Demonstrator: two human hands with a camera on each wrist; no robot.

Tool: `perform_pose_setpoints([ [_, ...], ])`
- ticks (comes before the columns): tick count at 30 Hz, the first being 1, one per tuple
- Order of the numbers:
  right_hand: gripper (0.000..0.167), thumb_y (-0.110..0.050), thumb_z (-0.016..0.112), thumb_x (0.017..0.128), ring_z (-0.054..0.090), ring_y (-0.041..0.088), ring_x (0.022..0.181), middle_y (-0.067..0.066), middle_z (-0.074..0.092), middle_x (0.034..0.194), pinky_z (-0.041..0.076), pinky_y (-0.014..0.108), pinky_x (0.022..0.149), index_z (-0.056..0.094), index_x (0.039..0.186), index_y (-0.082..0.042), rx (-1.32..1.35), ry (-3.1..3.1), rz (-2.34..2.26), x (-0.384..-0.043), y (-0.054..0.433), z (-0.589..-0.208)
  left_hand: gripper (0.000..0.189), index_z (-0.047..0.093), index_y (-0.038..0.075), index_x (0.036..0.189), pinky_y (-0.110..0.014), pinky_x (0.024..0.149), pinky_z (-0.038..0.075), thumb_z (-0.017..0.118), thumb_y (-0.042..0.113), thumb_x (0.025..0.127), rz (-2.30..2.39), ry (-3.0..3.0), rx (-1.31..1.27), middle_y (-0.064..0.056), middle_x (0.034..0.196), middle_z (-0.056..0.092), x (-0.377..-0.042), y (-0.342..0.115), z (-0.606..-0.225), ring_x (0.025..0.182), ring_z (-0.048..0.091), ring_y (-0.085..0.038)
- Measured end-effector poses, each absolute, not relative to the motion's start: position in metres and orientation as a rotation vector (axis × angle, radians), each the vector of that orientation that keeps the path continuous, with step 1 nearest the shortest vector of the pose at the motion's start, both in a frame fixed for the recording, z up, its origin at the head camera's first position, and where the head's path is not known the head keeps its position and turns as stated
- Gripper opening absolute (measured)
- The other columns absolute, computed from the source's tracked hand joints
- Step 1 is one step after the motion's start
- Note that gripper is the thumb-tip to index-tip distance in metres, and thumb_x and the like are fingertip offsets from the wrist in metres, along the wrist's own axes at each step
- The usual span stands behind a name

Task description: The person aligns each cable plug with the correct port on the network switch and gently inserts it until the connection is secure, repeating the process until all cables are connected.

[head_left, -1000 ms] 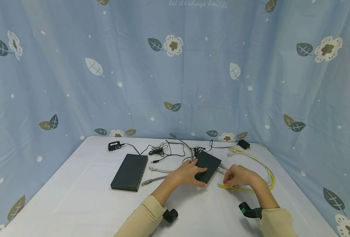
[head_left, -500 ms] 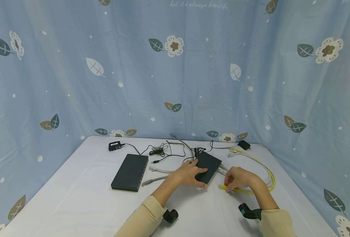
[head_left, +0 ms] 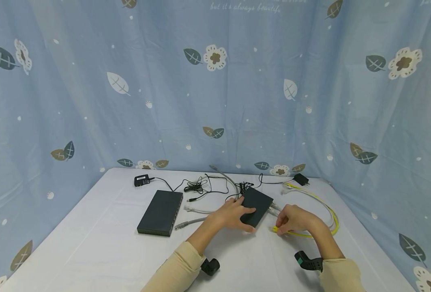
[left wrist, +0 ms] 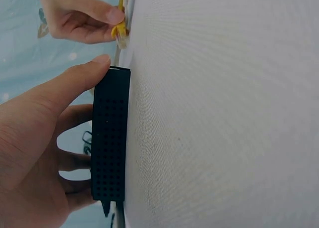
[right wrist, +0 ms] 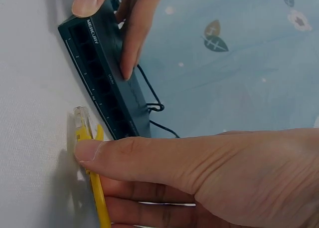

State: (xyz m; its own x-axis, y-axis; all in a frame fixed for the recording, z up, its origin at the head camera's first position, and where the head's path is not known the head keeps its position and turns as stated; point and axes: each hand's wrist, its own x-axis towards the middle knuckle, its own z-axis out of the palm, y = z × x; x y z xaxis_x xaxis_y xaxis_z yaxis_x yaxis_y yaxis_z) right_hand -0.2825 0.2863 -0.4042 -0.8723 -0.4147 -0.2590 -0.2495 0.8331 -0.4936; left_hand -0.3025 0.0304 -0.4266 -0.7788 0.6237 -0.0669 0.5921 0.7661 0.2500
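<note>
My left hand (head_left: 233, 214) holds a small black network switch (head_left: 258, 205): the thumb sits at its front corner, the other fingers spread over its top and left edge. The right wrist view shows the row of ports (right wrist: 97, 71) along its side. Between thumb and fingers my right hand (head_left: 294, 220) pinches a yellow Ethernet cable (head_left: 335, 221) just behind its clear plug (right wrist: 80, 117). That plug points toward the ported side, a short gap away from it. Some of the ports are hidden behind the right thumb in the right wrist view.
To the left lies a larger black switch (head_left: 160, 213). Grey network cables (head_left: 191, 222) run beside the left hand. Black power adapters (head_left: 141, 180) with thin leads (head_left: 197, 185) lie along the back. A pale cable (head_left: 322, 201) loops beside the yellow one on the white table (head_left: 91, 251).
The right hand and the yellow plug have shifted only slightly and the plug's tilt differs a little. The left hand and the small switch stay in place.
</note>
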Motion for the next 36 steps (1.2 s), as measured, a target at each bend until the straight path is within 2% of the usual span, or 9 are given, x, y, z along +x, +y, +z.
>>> perform_pose_setpoints([
  [17,0.010,-0.011,0.080,0.080,0.064,0.011,0.068,-0.002,0.073,0.077,0.051,0.024,0.060,0.077,0.088,-0.006,-0.582,2.696,-0.715,-0.2867,0.2872,-0.4108,0.074,0.051,0.037,0.143,-0.053,0.113,0.035,0.065,0.070,0.079,0.284,2.873,0.966,-0.018,0.159,0.030,-0.2946,0.0368,-0.4220,0.141,0.036,-0.042],
  [27,0.003,-0.011,0.077,0.082,0.059,0.011,0.063,-0.001,0.070,0.072,0.048,0.025,0.056,0.076,0.084,-0.008,-0.531,2.750,-0.716,-0.2864,0.2833,-0.4116,0.071,0.050,0.036,0.143,-0.054,0.114,0.033,0.064,0.068,0.081,0.268,2.879,0.966,-0.018,0.160,0.029,-0.2952,0.0372,-0.4239,0.142,0.034,-0.044],
  [36,0.010,-0.007,0.082,0.075,0.059,0.011,0.066,-0.003,0.069,0.074,0.050,0.027,0.062,0.074,0.079,-0.010,-0.440,2.790,-0.648,-0.2850,0.2826,-0.4124,0.071,0.049,0.038,0.143,-0.053,0.114,0.033,0.064,0.069,0.082,0.243,2.881,0.953,-0.017,0.160,0.029,-0.2966,0.0386,-0.4251,0.143,0.033,-0.044],
])
